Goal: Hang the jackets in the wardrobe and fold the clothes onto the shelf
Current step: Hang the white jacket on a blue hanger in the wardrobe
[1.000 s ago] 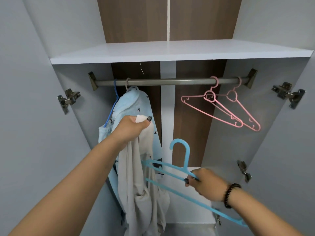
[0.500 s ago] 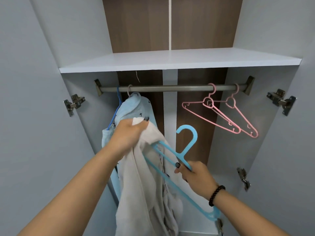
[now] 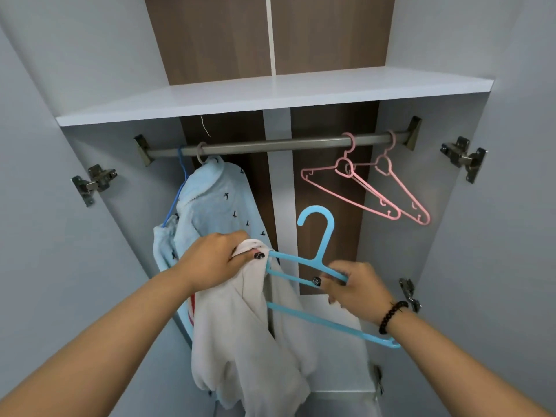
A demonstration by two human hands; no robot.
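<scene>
The left hand (image 3: 215, 260) grips a bunched corner of the white jacket (image 3: 249, 332), held up in front of the wardrobe, and the right hand (image 3: 353, 288) pinches the blue hanger (image 3: 319, 260) at its shoulder bar. Big change over the last second: the hanger has swung up and across, and its left tip now meets the fabric right at the left hand's thumb, where a second ago it hung low and well apart from the cloth. The view has tilted too, so the rail (image 3: 279, 144) sits lower in the picture. That looks like the start of threading the hanger into the jacket's shoulder; the garment is not yet on it, most of it hanging loose below. On the rail, 1 light blue jacket (image 3: 216, 200) already hangs at the left, and 2 pink hangers (image 3: 367, 191) wait bare at the right. The shelf (image 3: 270, 94) above holds nothing that I can see. So 1 jacket done, this 1 underway, folding not begun.
</scene>
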